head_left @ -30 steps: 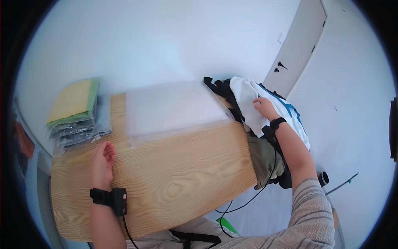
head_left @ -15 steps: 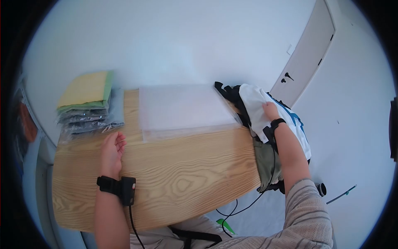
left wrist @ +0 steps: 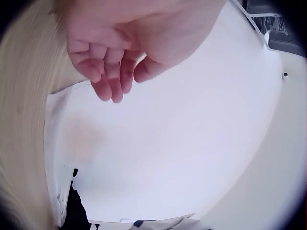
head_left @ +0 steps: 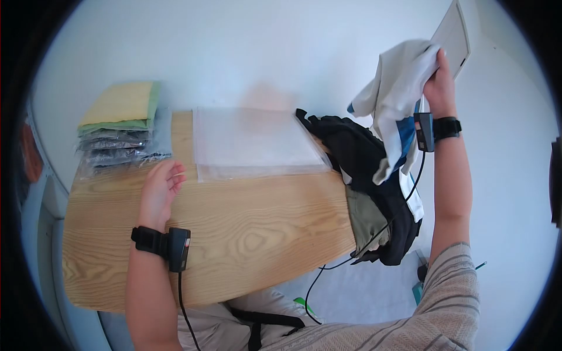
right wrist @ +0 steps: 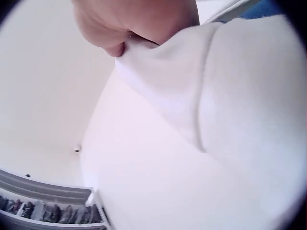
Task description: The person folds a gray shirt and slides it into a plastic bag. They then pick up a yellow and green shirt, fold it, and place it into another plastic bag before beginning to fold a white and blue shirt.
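Observation:
A white garment with blue parts hangs in the air above the table's right end, pinched near its top by the right hand. In the right wrist view the thumb and fingers of that hand grip a fold of the white cloth. The left hand is held over the table's left part, its fingers loosely bent around nothing. The left wrist view shows the same hand with nothing in it. Black clothes lie below the raised garment, with an olive cloth under them.
Clear plastic bags lie flat at the back of the wooden table. To their left stands a stack of bagged items topped by a yellow and green one. A black cable trails from the right wrist past the table's right edge.
The right hand has lifted the white garment off the pile, up and to the right, uncovering more of the black clothes. The left hand keeps its loosely bent pose.

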Available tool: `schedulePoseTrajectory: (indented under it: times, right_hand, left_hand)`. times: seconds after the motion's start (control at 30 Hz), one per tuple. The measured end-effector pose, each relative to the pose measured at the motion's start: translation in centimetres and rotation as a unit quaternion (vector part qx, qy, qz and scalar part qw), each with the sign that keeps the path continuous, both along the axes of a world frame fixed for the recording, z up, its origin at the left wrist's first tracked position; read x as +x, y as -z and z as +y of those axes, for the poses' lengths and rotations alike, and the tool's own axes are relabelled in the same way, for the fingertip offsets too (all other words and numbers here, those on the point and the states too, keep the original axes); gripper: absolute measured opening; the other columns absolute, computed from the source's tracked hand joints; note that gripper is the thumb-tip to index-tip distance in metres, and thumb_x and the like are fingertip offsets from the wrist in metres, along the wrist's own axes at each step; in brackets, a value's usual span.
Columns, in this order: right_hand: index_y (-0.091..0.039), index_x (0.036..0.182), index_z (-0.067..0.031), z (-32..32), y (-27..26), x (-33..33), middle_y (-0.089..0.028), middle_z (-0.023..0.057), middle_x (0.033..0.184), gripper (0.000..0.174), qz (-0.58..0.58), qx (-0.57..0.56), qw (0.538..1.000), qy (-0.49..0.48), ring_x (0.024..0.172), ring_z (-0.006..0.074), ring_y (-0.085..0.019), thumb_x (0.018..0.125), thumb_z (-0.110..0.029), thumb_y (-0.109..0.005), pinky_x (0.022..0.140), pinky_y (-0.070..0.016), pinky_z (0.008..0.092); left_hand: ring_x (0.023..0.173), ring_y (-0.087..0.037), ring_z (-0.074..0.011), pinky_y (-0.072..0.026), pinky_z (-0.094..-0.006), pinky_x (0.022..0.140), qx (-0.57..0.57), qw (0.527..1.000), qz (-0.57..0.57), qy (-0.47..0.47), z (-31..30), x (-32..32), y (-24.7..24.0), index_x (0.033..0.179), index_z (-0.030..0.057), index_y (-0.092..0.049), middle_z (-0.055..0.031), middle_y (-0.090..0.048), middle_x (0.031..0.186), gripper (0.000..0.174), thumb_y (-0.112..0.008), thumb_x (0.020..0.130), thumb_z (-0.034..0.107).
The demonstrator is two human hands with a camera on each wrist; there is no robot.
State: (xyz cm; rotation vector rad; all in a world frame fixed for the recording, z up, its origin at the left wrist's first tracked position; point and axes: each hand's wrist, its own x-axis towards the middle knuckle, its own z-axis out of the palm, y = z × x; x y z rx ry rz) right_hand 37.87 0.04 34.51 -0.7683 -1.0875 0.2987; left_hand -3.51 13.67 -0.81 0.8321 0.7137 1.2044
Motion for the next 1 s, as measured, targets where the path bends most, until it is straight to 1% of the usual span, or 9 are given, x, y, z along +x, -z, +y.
schedulePoseTrajectory:
  times: [0.17,0.23,0.43,0.7,0.73,0.83,0.87,0.93,1.0]
  right_hand:
    - [-0.054,0.117,-0.0013,-1.5,-0.4,-6.5,-0.061,0.0102,0.116,0.036,-0.014,-0.005,0.997,-0.076,0.107,0.0222,-0.058,0.098,-0.031,-0.047,0.099,-0.0433,0.0359]
    - [-0.056,0.117,-0.0024,-1.7,1.1,-7.2,-0.065,0.0116,0.111,0.037,-0.107,-0.086,0.939,-0.317,0.102,0.0248,-0.062,0.098,-0.033,-0.048,0.094,-0.0488,0.039]
    - [-0.055,0.117,-0.0038,-2.2,12.4,-17.1,-0.061,0.0066,0.116,0.034,-0.134,-0.158,0.896,-0.392,0.106,0.0161,-0.057,0.098,-0.032,-0.048,0.098,-0.0419,0.0329]
    - [-0.057,0.12,0.0001,-0.3,19.9,-18.4,-0.06,0.0038,0.113,0.054,-0.397,-0.433,0.753,-0.296,0.105,0.012,-0.052,0.102,-0.044,-0.032,0.097,-0.0376,0.0296]
    - [-0.052,0.125,0.0081,-0.5,19.9,-19.1,-0.058,0.0154,0.124,0.073,-0.362,-0.403,0.781,-0.31,0.117,0.0208,-0.051,0.098,-0.056,-0.031,0.105,-0.0349,0.0316]
    - [-0.052,0.125,0.0053,2.5,24.0,-15.8,-0.059,0.0163,0.122,0.06,-0.111,-0.436,0.834,-0.319,0.115,0.0214,-0.052,0.098,-0.047,-0.041,0.102,-0.0368,0.0319]
    - [-0.052,0.125,0.0053,3.2,25.9,-15.0,-0.059,0.0163,0.122,0.06,-0.109,-0.433,0.835,-0.322,0.115,0.0214,-0.052,0.098,-0.047,-0.041,0.102,-0.0368,0.0319]
    - [-0.052,0.126,-0.0003,3.4,28.6,-14.2,-0.061,0.0113,0.112,0.046,-0.3,-0.541,0.783,-0.067,0.107,0.0171,-0.054,0.096,-0.036,-0.05,0.097,-0.0392,0.0318]
    - [-0.053,0.125,-0.0008,1.9,29.8,-14.3,-0.061,0.0131,0.114,0.043,-0.302,-0.567,0.762,-0.08,0.105,0.0175,-0.055,0.093,-0.03,-0.055,0.092,-0.0424,0.0317]
  left_hand:
    - [0.091,-0.061,-0.0146,-0.0485,-0.0272,0.078,0.108,0.977,0.011,0.183,-1.6,-0.1,-2.3,0.12,0.0035,-0.054,-0.0093,-0.064,0.105,0.035,-0.053,0.095,0.028]
    - [0.096,-0.061,-0.0158,-0.0489,-0.0285,0.081,0.136,0.967,0.015,0.216,-2.5,-0.1,-3.1,0.125,0.0026,-0.05,-0.0115,-0.063,0.11,0.042,-0.049,0.097,0.033]
    - [0.104,-0.06,-0.0192,-0.0484,-0.0315,0.087,0.147,0.918,-0.064,0.362,-2.7,-0.1,-2.4,0.138,0.0092,-0.041,-0.0149,-0.057,0.124,0.06,-0.032,0.098,0.054]
    - [0.12,-0.051,-0.019,-0.0412,-0.0329,0.1,0.106,0.962,-0.04,0.249,-3.3,-0.8,-3.8,0.135,0.0,-0.042,-0.0116,-0.053,0.131,0.075,-0.032,0.094,0.062]
    - [0.118,-0.053,-0.0187,-0.0433,-0.0323,0.098,0.111,0.965,-0.039,0.236,-3.3,-0.8,-4.0,0.135,-0.0003,-0.043,-0.0109,-0.055,0.129,0.076,-0.031,0.094,0.063]
    - [0.117,-0.054,-0.0198,-0.0434,-0.0328,0.097,0.138,0.947,-0.062,0.284,-1.2,-1.3,-2.7,0.134,-0.0009,-0.043,-0.011,-0.055,0.129,0.077,-0.031,0.094,0.063]
    - [0.117,-0.054,-0.0198,-0.0434,-0.0328,0.097,0.139,0.947,-0.057,0.284,-1.0,-1.2,-2.4,0.134,-0.0009,-0.043,-0.011,-0.055,0.129,0.077,-0.031,0.094,0.063]
    - [0.117,-0.054,-0.0209,-0.0439,-0.0332,0.097,0.104,0.959,-0.101,0.243,-0.8,-1.1,-2.2,0.134,-0.0007,-0.043,-0.0115,-0.054,0.13,0.075,-0.031,0.095,0.061]
    - [0.117,-0.053,-0.0214,-0.0442,-0.0336,0.097,0.075,0.967,-0.11,0.216,-1.0,-1.1,-2.2,0.135,0.0,-0.043,-0.0119,-0.053,0.131,0.072,-0.031,0.095,0.059]
